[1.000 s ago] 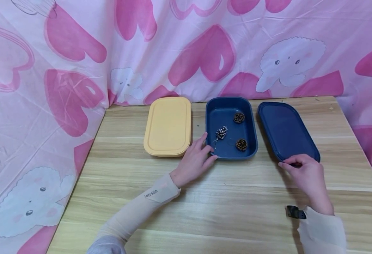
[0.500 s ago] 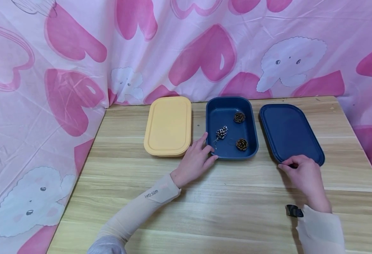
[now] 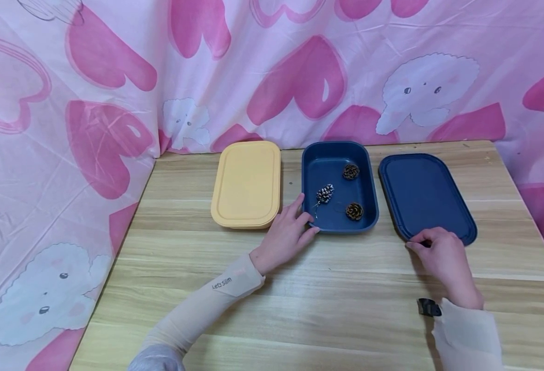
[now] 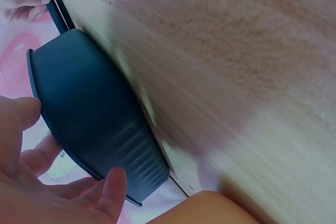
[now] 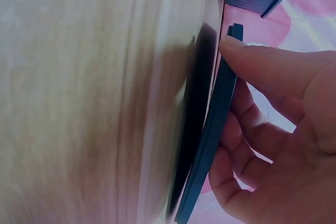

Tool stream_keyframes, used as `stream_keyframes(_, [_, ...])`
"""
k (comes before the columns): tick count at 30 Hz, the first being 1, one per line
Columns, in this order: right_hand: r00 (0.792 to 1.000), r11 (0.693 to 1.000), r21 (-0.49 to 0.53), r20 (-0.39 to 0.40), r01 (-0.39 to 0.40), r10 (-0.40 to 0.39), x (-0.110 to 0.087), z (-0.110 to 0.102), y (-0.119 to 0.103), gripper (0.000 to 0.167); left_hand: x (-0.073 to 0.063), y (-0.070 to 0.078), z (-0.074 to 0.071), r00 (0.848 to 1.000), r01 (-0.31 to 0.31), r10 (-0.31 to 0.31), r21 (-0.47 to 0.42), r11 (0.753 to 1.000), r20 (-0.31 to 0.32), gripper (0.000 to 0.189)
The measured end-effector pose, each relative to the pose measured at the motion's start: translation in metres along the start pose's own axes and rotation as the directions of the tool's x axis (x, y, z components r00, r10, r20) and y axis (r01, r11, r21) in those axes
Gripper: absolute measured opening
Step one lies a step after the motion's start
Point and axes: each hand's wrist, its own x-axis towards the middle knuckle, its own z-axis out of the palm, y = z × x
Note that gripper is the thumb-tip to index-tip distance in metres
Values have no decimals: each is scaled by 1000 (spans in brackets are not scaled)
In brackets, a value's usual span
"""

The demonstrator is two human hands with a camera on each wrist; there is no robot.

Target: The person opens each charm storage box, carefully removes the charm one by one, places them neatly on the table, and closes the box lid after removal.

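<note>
Right hand (image 3: 447, 265) pinches the near edge of the navy lid (image 3: 425, 196), thumb at the rim and fingers bent, while the left hand (image 3: 284, 238) holds the near-left corner of the navy box (image 3: 329, 167), fingers spread at its rim. That lid is at the table (image 3: 323, 309), right of the box, its near edge seemingly tipped up: a dark gap shows beneath it. Thin and probably plastic, it should be light, stiff, tough and a little slick; the stepped rim likely gives surer purchase than the flat top. Three pine cones (image 3: 325, 194) in the box look light and brittle. Only a narrow strip parts lid from box, and the pink curtain (image 3: 295, 77) hangs close behind; more room lies toward the person and rightward to the table's edge.
</note>
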Motion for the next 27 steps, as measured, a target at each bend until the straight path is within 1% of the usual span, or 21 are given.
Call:
stream_keyframes(10, [1000,1000,-7,-1,3,-3,0,1,0,6,0,0,0,1000,-1,1,3,1000,0,28])
stream_keyframes(16, [1000,1000,-24,29,-10,11,0,2,2,8,0,1,-1,1000,6,-6,1,1000,14,29])
stream_keyframes(27, [997,999,-34,75,-21,24,2,5,5,9,-1,0,0,1000,5,-5,3,1000,16,30])
